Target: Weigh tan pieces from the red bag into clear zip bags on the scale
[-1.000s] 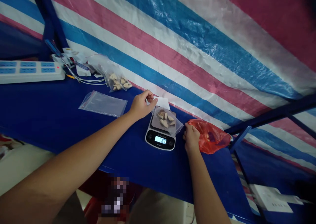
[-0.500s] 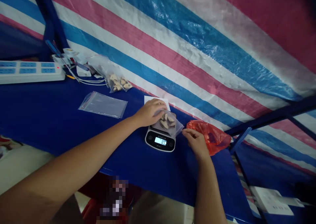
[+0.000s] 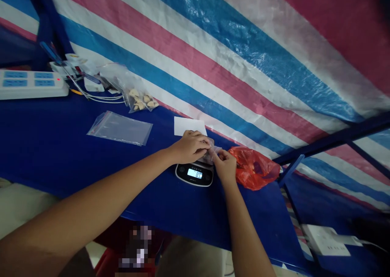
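Note:
A small black-and-white digital scale (image 3: 194, 175) with a lit display stands on the blue table. Over its platform my left hand (image 3: 195, 147) is closed on a clear plastic bag (image 3: 208, 156), its fingers bent across the top. My right hand (image 3: 224, 165) pinches the bag's right edge between thumb and fingertips, close beside the left fingers. The pale pieces inside the bag are mostly hidden by my hands. Just right of my right hand lies a crumpled red plastic bag (image 3: 254, 169); its contents cannot be made out clearly.
A white card (image 3: 189, 125) lies behind the scale. To the left are flat clear zip bags (image 3: 122, 128), a filled bag of pale pieces (image 3: 141, 101), a screwdriver (image 3: 65, 67), cables and a white power strip (image 3: 33, 83). A striped tarp (image 3: 189, 73) rises behind the table (image 3: 158, 199).
My right hand has moved left to meet my left hand at the bag. My left hand now covers more of the pale pieces. The view has shifted slightly.

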Available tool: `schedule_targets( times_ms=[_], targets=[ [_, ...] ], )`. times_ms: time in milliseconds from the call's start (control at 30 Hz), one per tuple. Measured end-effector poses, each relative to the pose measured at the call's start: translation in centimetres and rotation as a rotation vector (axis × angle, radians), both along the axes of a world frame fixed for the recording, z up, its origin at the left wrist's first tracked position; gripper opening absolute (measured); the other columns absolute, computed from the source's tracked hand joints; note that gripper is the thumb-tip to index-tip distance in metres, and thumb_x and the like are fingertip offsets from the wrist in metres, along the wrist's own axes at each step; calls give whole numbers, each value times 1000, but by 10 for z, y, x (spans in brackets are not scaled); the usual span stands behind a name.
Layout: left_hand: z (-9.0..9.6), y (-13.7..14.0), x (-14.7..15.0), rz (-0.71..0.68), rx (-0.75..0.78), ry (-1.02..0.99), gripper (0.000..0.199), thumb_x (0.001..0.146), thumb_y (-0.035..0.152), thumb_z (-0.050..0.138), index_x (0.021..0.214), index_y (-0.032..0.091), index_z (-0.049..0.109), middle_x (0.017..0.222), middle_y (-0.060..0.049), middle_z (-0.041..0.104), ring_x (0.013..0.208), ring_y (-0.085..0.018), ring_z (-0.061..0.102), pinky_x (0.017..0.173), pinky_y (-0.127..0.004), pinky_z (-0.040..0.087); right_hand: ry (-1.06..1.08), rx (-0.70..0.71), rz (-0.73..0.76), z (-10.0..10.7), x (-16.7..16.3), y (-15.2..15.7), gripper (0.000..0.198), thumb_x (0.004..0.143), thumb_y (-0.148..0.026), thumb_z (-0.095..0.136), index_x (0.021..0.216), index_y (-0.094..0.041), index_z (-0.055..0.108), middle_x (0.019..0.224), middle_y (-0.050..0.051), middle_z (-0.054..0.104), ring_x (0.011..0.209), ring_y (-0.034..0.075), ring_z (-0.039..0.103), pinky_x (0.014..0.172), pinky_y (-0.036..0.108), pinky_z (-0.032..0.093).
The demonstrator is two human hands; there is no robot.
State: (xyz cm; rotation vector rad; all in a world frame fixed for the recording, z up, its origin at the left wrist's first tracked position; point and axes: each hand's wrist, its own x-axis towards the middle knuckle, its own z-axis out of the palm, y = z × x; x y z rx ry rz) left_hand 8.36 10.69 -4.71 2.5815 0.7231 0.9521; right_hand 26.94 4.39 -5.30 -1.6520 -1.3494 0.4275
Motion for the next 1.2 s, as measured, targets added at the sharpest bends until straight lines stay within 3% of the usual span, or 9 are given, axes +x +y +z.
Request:
schedule_targets(
  times_ms=[167, 300, 433, 533, 667, 767, 867, 1000, 1200],
  targets=[
    [0, 1, 0, 8, -37, -18, 22, 96, 26, 52, 103, 28, 72, 125, 0, 68, 121, -25, 53, 100, -47, 32, 92, -26, -53, 1, 1, 0, 34, 66, -46, 69, 70, -13, 68, 51, -6, 43, 49, 10, 36, 47, 24, 29],
    [1, 0, -2, 7, -71, -56, 26, 99, 29, 48, 106, 31, 73, 122, -1, 69, 118, -25, 54, 101, -48, 32, 132, -60, -84, 15, 37, -16, 25, 68, -42, 65, 66, -17, 65, 54, -3, 50, 53, 12, 43, 48, 24, 36],
    [1, 2, -5, 37, -81, -153, 26, 99, 31, 47, 102, 29, 73, 118, -3, 69, 116, -24, 56, 102, -48, 33, 231, 163, -510, 32, 98, -39, 16, 68, -34, 61, 74, -19, 65, 68, 1, 63, 65, 18, 58, 58, 29, 51],
    [-3, 4, -5, 40, -55, -118, 24, 98, 32, 49, 101, 29, 73, 120, -3, 69, 117, -25, 56, 100, -48, 33, 251, 164, -573, 36, 130, -47, 15, 71, -36, 54, 73, -22, 58, 72, 5, 66, 71, 24, 66, 64, 38, 57],
    [-6, 3, -2, 61, -22, -47, 20, 96, 35, 53, 99, 28, 71, 116, -2, 71, 114, -25, 57, 98, -46, 32, -115, -40, -774, 30, 154, -55, 22, 70, -43, 56, 59, -24, 54, 60, 12, 63, 79, 35, 66, 71, 45, 54],
    [-2, 0, 0, 94, -27, -56, 17, 95, 33, 53, 96, 25, 69, 113, -3, 71, 111, -25, 58, 96, -45, 33, -359, -165, -875, 25, 166, -60, 29, 74, -48, 48, 61, -24, 56, 72, 22, 69, 88, 41, 67, 79, 50, 52],
    [3, -1, -1, 103, -75, -100, 16, 93, 32, 54, 98, 24, 68, 110, -3, 71, 110, -25, 59, 95, -45, 35, -331, -170, -844, 22, 172, -59, 24, 68, -47, 57, 64, -24, 57, 82, 25, 70, 99, 44, 65, 88, 54, 50],
    [5, 4, -6, 167, -143, -222, 14, 92, 30, 55, 91, 22, 66, 103, -3, 72, 104, -24, 61, 94, -43, 39, -148, -111, -822, 18, 176, -46, 17, 66, -39, 61, 65, -26, 51, 77, 17, 66, 108, 43, 62, 97, 57, 47],
    [1, 14, -15, 197, -178, -297, 16, 92, 29, 53, 84, 21, 64, 97, -5, 71, 100, -22, 61, 92, -41, 45, 667, 134, -374, 10, 182, -25, 4, 71, -26, 53, 70, -24, 50, 67, 1, 58, 68, 19, 66, 68, 34, 60]
  ],
)
